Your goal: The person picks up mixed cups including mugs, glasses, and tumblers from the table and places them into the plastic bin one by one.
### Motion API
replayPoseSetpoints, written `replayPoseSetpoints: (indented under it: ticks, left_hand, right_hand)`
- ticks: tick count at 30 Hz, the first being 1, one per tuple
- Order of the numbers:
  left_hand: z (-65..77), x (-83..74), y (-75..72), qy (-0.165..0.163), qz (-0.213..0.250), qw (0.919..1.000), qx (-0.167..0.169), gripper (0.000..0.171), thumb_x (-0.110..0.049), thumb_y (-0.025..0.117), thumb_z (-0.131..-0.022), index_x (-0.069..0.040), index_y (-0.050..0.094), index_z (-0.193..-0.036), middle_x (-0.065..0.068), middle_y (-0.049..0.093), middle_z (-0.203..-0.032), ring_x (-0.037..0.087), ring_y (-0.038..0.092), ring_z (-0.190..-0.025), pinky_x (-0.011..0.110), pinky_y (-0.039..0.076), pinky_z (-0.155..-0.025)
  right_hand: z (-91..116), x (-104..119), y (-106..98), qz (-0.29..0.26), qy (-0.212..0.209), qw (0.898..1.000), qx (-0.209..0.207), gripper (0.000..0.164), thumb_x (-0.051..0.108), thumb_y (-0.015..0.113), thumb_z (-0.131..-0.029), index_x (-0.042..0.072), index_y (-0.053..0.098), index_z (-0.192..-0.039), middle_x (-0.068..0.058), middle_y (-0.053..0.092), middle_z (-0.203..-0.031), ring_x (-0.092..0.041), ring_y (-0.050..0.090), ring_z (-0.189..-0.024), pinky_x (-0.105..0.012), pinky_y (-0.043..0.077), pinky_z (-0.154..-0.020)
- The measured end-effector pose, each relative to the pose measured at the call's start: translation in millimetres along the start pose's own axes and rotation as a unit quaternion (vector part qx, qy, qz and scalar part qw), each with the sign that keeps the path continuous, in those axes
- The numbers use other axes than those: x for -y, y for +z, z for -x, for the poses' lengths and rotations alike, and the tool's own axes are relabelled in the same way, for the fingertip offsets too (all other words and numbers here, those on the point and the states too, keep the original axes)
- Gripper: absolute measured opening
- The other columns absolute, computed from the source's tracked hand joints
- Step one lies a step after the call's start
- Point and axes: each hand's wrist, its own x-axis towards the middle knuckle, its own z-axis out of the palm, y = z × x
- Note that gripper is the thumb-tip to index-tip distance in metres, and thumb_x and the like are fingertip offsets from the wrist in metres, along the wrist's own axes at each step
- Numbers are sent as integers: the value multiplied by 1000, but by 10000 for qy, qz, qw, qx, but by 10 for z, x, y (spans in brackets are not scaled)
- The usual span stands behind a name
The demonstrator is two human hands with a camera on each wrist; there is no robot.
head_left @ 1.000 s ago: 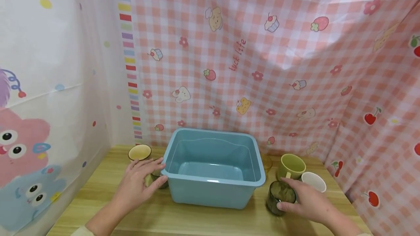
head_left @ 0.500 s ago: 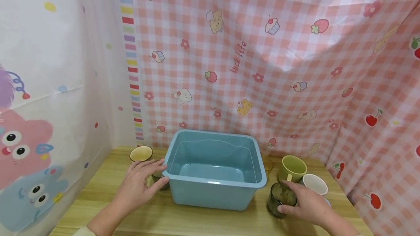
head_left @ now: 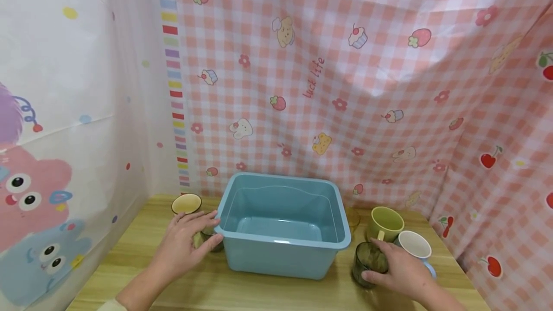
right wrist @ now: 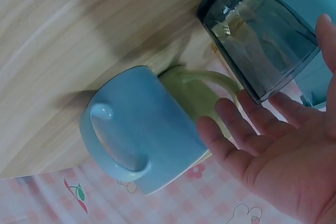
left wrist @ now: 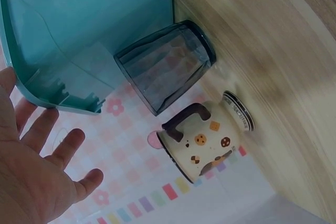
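A light blue plastic tub (head_left: 276, 259) stands mid-table with nothing in it. At its left rim my left hand (head_left: 179, 244) is spread, fingers loosely extended. Beside that hand are a dark tinted glass (left wrist: 165, 66) and a cream mug (left wrist: 207, 140) with cookie prints and a dark handle. My right hand (head_left: 402, 270) is around a second dark glass (head_left: 362, 267), its thumb in front and fingers behind. In the right wrist view these fingers (right wrist: 252, 114) are extended at the glass's rim, not wrapped round it. The glass stands upright right of the tub.
Behind the right hand stand a green mug (head_left: 386, 220) and a blue mug (right wrist: 142, 129) with a white inside. An amber glass (head_left: 353, 217) is partly hidden by the tub's right side. Patterned cloths (head_left: 302, 109) enclose the wooden table (head_left: 255, 292) at the back and sides.
The head view has tilted up slightly. My right hand has edged a little left, uncovering the blue mug's handle. The tub and glasses stay in place; my left hand is nearly still.
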Motion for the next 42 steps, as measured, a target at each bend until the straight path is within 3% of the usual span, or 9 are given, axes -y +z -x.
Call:
replayPoseSetpoints:
  ticks: [3,10,16,22,30,36,42]
  left_hand:
    - [1,4,-2,-1,14,10000,-5,36,-30,86,-90,-13,81,-122,4,76,-137,39,68,-129,75,38,-111]
    - [1,-17,-11,18,16,10000,-44,35,-31,85,-91,-15,81,-122,1,76,-137,37,69,-128,75,40,-110]
    - [2,-31,-22,-15,5,10000,-23,34,-32,85,-92,-16,81,-122,0,76,-137,36,69,-128,75,40,-111]
    - [6,-32,-14,15,4,10000,-57,34,-32,85,-91,-16,81,-121,0,76,-137,35,69,-127,75,40,-110]
    - [7,-32,-9,48,-22,9999,-123,34,-31,86,-90,-15,82,-120,1,77,-135,36,70,-126,75,42,-108]
    - [8,-33,-7,35,34,9999,-120,34,-30,86,-90,-15,82,-121,0,77,-136,36,70,-126,74,41,-108]
    - [5,-48,-18,77,61,9998,-171,34,-29,86,-90,-14,82,-120,0,77,-135,37,71,-124,73,42,-106]
  right_hand:
    - [-15,22,23,6,57,10000,-13,98,67,85,-79,4,59,-149,-21,71,-137,-43,70,-121,-60,59,-94]
    - [-33,44,105,-215,-31,9985,-496,93,57,90,-78,2,61,-147,-24,74,-130,-47,71,-115,-62,60,-90]
    - [-34,38,103,-487,163,9974,-507,94,53,92,-77,2,58,-149,-27,73,-129,-51,69,-116,-65,58,-90]
    - [-32,34,37,-668,234,9965,-447,96,52,92,-78,3,55,-151,-26,73,-131,-49,70,-117,-62,60,-88]
    - [-38,48,-51,-735,0,9943,-778,94,46,94,-77,-2,57,-148,-28,74,-126,-44,73,-111,-59,61,-89]
    - [-64,56,-168,-721,73,9956,-595,100,51,92,-79,-2,51,-154,-29,73,-128,-45,73,-112,-60,61,-87]
    - [-82,57,-243,-622,-24,9952,-749,99,51,93,-78,-1,52,-152,-25,76,-119,-39,75,-105,-56,62,-83]
